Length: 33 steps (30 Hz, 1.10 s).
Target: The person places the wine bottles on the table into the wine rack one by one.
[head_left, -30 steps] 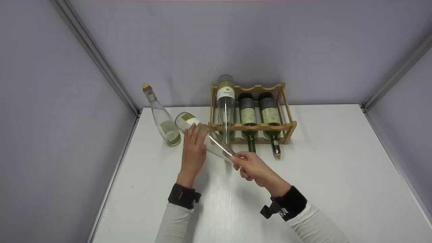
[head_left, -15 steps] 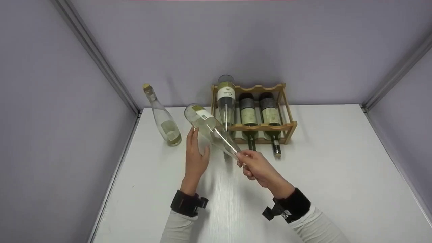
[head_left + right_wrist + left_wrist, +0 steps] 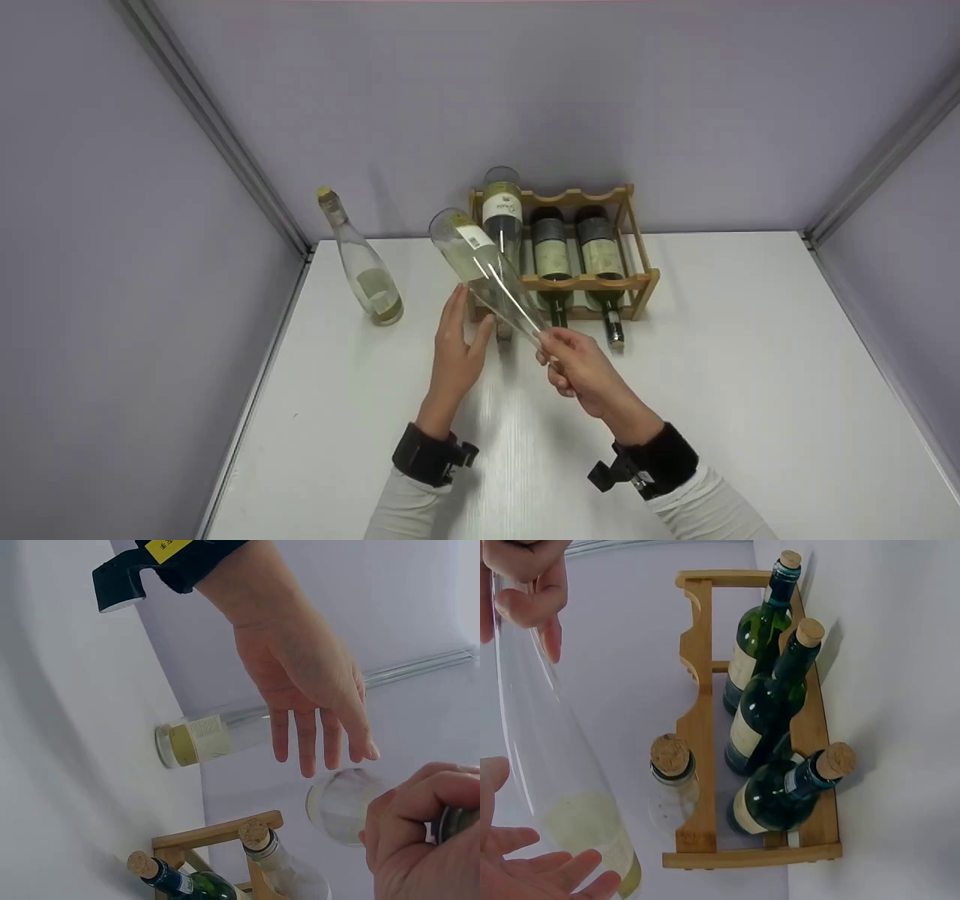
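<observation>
A clear glass wine bottle is held tilted in the air, its base toward the upper left, in front of the rack's left end. My right hand grips its neck. Below the bottle's body is my left hand, fingers extended and thumb apart; whether the fingertips touch the glass I cannot tell. Behind them stands a wooden wine rack. On its upper level at the left lies another clear bottle, corked in the left wrist view. Dark green bottles lie on the level below.
To the left, a corked clear bottle stands upright on the white table. A grey back wall rises close behind the rack, with side walls left and right. Necks of the racked bottles stick out toward me.
The held bottle has moved up and to the right, toward the rack, with my right hand still on its neck. My left hand has loosened from its body and followed to the right.
</observation>
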{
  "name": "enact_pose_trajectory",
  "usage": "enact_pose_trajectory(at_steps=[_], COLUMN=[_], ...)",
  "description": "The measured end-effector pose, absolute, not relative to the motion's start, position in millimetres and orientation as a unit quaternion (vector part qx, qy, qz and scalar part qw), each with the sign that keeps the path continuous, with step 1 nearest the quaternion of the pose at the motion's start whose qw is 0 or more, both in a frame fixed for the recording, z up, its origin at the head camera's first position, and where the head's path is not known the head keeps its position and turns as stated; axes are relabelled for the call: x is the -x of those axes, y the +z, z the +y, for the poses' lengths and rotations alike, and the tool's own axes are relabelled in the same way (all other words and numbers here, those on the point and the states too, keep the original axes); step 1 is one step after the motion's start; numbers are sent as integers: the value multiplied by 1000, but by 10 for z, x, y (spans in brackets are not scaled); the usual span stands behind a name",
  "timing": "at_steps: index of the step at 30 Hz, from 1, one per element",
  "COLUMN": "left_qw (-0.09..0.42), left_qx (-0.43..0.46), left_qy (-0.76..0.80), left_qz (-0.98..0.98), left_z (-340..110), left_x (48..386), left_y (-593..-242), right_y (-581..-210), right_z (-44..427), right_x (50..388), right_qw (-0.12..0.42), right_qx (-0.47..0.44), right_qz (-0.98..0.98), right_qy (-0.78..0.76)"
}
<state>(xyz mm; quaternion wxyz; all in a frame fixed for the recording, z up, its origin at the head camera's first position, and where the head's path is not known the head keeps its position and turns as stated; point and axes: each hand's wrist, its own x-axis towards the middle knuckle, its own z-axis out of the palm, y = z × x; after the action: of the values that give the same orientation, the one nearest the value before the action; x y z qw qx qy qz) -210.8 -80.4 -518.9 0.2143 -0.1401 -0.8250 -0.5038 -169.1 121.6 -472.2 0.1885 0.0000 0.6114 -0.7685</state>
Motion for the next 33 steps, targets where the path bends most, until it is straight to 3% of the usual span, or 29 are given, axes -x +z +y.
enact_pose_trajectory(at_steps=[12, 33], left_qw=[150, 112], left_qx=[129, 147], left_qy=[-494, -473], left_qz=[-847, -862], left_z=[-714, -478], left_x=[2062, 2098], left_y=[-5162, -5156], right_y=[-4740, -4904], right_z=[1325, 1447], right_x=[1778, 2042], right_qw=[137, 47], right_qx=[-20, -71], right_qz=[611, 629], right_qy=[-779, -773])
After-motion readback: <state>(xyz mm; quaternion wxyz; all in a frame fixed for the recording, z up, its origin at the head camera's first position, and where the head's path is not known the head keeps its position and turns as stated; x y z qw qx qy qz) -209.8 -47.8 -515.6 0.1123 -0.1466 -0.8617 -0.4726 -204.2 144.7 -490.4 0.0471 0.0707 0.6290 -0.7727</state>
